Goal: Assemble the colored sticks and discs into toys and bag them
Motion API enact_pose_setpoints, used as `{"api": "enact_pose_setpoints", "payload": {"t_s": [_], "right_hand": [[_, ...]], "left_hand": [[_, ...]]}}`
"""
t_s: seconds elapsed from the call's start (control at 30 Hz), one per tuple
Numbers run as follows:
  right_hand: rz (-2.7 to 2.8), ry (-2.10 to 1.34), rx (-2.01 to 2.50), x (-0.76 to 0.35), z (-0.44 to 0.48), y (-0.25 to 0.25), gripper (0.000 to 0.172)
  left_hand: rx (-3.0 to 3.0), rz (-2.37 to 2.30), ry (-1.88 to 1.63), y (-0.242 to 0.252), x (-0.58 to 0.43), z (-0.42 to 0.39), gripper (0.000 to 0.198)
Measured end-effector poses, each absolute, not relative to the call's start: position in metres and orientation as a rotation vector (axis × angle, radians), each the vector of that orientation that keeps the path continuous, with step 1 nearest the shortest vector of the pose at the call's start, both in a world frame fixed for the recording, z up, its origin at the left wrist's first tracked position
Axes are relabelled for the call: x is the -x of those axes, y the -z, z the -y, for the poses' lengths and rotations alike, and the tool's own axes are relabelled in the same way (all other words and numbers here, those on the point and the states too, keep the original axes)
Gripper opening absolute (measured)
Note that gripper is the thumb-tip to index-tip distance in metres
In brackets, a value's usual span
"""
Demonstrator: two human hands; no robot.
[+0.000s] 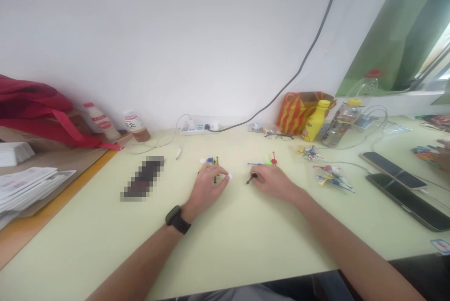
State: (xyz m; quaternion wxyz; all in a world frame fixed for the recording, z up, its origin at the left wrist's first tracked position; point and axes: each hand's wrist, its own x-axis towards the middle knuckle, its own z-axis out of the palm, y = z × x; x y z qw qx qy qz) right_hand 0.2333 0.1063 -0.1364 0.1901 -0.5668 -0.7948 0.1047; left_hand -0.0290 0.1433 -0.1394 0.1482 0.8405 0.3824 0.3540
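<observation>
My right hand (274,182) pinches a small black arrow-shaped plastic piece (251,178), its pointed end toward the lower left, just over the table. A blue stick piece (254,164), a bright green one (269,160) and a red arrow-shaped one (274,159) lie behind that hand. To the left, my left hand (210,183) has thumb and index finger brought together; a whitish spot at the tips could be a nail or a small part. Colored pieces, including a blue one (210,160) and a red one (217,161), sit behind the left fingers, partly hidden.
Clear bags of colored pieces (333,178) lie right of my hands, with two phones (408,200) beyond. Bottles (315,120), glasses (279,135) and a power strip (193,127) line the wall. Papers (31,188) are at left; a blurred dark object (142,179) lies nearer.
</observation>
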Motion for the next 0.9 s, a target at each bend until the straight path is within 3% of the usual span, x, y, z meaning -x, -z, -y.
{"api": "enact_pose_setpoints", "payload": {"t_s": [0.13, 0.2, 0.33, 0.63, 0.77, 0.9], "right_hand": [[2.123, -0.128, 1.772, -0.258, -0.115, 0.135, 0.007], [2.068, -0.124, 1.732, -0.261, -0.117, 0.133, 0.012], [2.057, -0.301, 1.476, -0.250, -0.109, 0.126, 0.033], [2.143, -0.739, 1.247, -0.218, -0.085, 0.121, 0.028], [2.147, -0.799, 1.104, -0.212, -0.089, 0.129, 0.031], [1.995, -0.985, 1.125, -0.210, -0.093, 0.133, 0.019]], "left_hand": [[-2.456, -0.922, -0.832, 0.139, 0.022, -0.131, 0.016], [-2.490, -0.851, -0.774, 0.138, 0.018, -0.125, 0.020], [-2.504, -0.834, -0.777, 0.138, 0.015, -0.122, 0.021], [-2.364, -1.019, -0.929, 0.142, 0.019, -0.125, 0.034], [-2.370, -0.947, -0.959, 0.143, 0.017, -0.125, 0.024], [-2.369, -0.891, -0.962, 0.142, 0.019, -0.127, 0.011]]}}
